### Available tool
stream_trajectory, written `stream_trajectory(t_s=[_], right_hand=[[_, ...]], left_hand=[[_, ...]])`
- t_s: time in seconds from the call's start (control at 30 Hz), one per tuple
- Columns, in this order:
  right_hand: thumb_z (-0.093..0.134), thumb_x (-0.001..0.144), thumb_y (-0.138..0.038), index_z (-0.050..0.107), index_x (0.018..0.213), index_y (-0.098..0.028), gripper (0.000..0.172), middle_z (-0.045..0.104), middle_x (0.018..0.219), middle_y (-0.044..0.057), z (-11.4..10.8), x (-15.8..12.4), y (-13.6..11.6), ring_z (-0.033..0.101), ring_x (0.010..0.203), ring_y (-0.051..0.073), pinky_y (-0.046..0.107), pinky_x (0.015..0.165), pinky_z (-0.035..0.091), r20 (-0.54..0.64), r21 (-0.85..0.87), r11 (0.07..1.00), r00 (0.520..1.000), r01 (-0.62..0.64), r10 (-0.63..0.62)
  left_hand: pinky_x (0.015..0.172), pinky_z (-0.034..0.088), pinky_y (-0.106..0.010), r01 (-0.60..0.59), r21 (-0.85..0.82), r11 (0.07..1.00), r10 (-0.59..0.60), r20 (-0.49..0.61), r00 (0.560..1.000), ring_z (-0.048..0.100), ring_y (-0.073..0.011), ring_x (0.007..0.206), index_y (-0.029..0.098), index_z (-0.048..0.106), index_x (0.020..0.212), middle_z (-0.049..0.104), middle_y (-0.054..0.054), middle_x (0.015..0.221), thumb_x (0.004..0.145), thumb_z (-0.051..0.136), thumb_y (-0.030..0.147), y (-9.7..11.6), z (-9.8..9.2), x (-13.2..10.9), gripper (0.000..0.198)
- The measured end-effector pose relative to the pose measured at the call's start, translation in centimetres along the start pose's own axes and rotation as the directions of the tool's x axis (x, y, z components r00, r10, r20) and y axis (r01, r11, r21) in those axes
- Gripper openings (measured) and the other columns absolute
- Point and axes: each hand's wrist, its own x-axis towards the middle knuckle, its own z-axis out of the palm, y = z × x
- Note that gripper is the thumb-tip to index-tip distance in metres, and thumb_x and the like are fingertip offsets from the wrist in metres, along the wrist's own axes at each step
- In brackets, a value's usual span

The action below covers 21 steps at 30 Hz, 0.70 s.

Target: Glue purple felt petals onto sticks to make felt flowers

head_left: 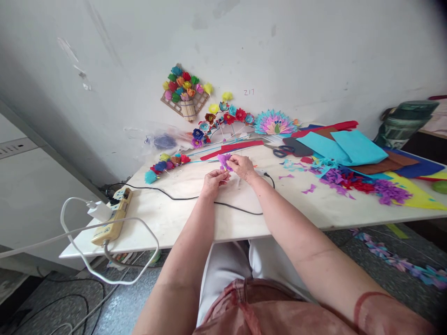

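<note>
Over the white table (181, 218), both my hands pinch a small purple paper flower (224, 160). My left hand (213, 180) is closed below it, fingers curled on the flower's lower part or stem. My right hand (242, 166) is closed on the petals from the right. A row of finished paper flowers (165, 165) lies just left of my hands. Scissors (283, 151) rest to the right, beyond my right hand.
A black cable (195, 197) crosses the table under my wrists. A power strip (113, 216) with a white charger sits at the left edge. Paper scraps (359, 184) and coloured sheets (349, 146) cover the right side. Flower crafts (185, 90) lean on the wall.
</note>
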Motion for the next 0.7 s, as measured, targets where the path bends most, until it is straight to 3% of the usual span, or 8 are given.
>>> stream_trajectory(t_s=[0.27,0.5,0.7], right_hand=[[0.049,0.075,-0.037,0.063,0.073,-0.021,0.021,0.065,0.067,0.0,-0.48,-0.18,-0.53,0.054,0.064,0.016,0.025,0.057,0.029,-0.031,-0.113,0.993,0.999,-0.017,0.014],[0.047,0.075,-0.037,0.062,0.069,-0.02,0.024,0.06,0.06,0.0,-0.87,-0.07,-0.33,0.052,0.061,0.015,0.025,0.058,0.031,-0.122,0.038,0.995,0.988,-0.091,0.095],[0.048,0.071,-0.037,0.058,0.06,-0.019,0.024,0.055,0.053,0.0,-0.89,-0.15,-0.13,0.049,0.06,0.016,0.025,0.056,0.031,-0.081,0.161,0.98,0.988,-0.114,0.128]], left_hand=[[0.05,0.04,-0.018,0.016,-0.005,1.0,-0.016,0.017,1.0,0.055,-0.0077,0.056,0.011,0.063,0.071,0.063,-0.003,0.065,0.054,0.077,0.028,0.16,0.09,-0.15,0.028],[0.049,0.041,-0.017,0.077,-0.139,0.987,-0.068,0.067,0.995,0.053,-0.0059,0.054,0.011,0.063,0.072,0.062,-0.002,0.066,0.055,0.077,0.024,0.0,-0.3,0.06,0.025],[0.05,0.044,-0.018,0.087,-0.179,0.98,-0.078,0.055,0.995,0.054,-0.0064,0.054,0.01,0.063,0.07,0.062,-0.002,0.065,0.055,0.076,0.021,-0.03,-0.37,-0.05,0.023]])
